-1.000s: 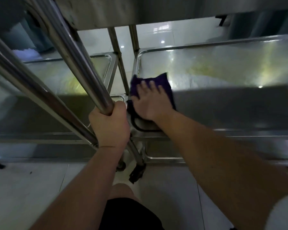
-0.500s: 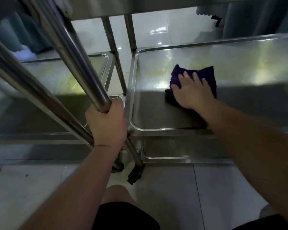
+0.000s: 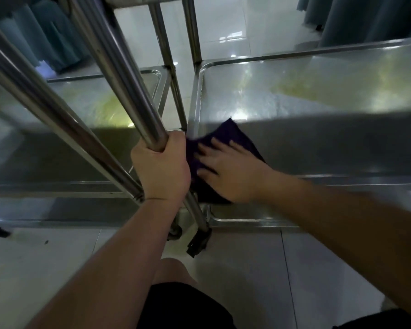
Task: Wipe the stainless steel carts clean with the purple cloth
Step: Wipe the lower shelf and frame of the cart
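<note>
Two stainless steel carts stand side by side. The right cart's lower shelf [image 3: 306, 96] fills the right half of the view, with yellowish smears toward its far side. A purple cloth [image 3: 233, 136] lies at the shelf's near left corner. My right hand [image 3: 228, 169] presses flat on the cloth, fingers spread and straight. My left hand [image 3: 163, 169] grips an upright steel post [image 3: 126, 91] at that corner, fingers wrapped round it. The left cart's shelf [image 3: 81, 103] shows beyond the posts.
A second slanting steel post [image 3: 45, 115] crosses the left side. Caster wheels [image 3: 198, 241] sit on the pale tiled floor [image 3: 247, 269] below the corner. Dark curtains [image 3: 365, 17] hang at the far right and far left. My knee and dark shorts are at the bottom.
My right hand has swept the cloth back from the middle of the shelf to its near left corner, next to my left hand. The left hand keeps its grip on the post.
</note>
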Tool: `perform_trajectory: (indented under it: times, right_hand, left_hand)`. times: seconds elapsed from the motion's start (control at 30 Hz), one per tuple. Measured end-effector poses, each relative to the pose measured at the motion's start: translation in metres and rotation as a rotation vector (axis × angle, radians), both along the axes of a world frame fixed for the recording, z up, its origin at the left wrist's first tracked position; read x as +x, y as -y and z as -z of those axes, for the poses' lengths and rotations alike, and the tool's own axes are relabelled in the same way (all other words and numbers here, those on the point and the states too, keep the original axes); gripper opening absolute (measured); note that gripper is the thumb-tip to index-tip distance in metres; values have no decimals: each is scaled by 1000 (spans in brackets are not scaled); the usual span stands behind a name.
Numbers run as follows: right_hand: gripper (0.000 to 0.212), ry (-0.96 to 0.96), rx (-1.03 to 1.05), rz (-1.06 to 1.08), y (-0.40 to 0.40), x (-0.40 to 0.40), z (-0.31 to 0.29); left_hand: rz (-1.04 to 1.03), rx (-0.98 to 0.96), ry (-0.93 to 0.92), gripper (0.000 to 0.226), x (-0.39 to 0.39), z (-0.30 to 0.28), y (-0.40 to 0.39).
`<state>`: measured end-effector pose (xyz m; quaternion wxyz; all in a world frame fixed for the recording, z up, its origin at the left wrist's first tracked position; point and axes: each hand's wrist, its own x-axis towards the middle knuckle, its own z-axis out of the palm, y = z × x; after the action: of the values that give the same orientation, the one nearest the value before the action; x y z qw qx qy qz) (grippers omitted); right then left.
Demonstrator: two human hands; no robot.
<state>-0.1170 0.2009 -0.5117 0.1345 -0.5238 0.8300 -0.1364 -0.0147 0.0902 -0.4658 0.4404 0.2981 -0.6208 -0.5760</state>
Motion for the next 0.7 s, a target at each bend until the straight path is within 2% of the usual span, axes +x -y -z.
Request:
perform_trajectory:
  times: [0.1,0.2,0.3,0.4,0.47,0.53,0.6,0.7]
  right_hand:
    - [64,32,76,-133,-40,1,-10]
    - [69,28,144,-193,-41,-18,-20]
    - [84,-153,178,-181,-4,-45,-15]
    - [61,-197,169,32,56,-79,-11]
    - [64,-74,99,236,96,-89,-11]
    - [67,-20,56,327,125,-88,-8]
    - [66,-36,60,306,134,-83,-9]
    - [59,-123,83,92,116,-63,-18]
  left_hand:
    - [6,0,19,28,1,0,-1]
    - [20,5,18,30,2,-1,-1]
    - [35,11,-2,31,2,-2,-1]
    - [63,14,-33,31,3,-2,-2]
    - [60,2,-48,32,2,-1,-1]
    - [51,-7,-62,34,1,0,0]
    - [49,1,-72,35,-1,1,0]
    - [52,-9,-70,34,-2,3,1]
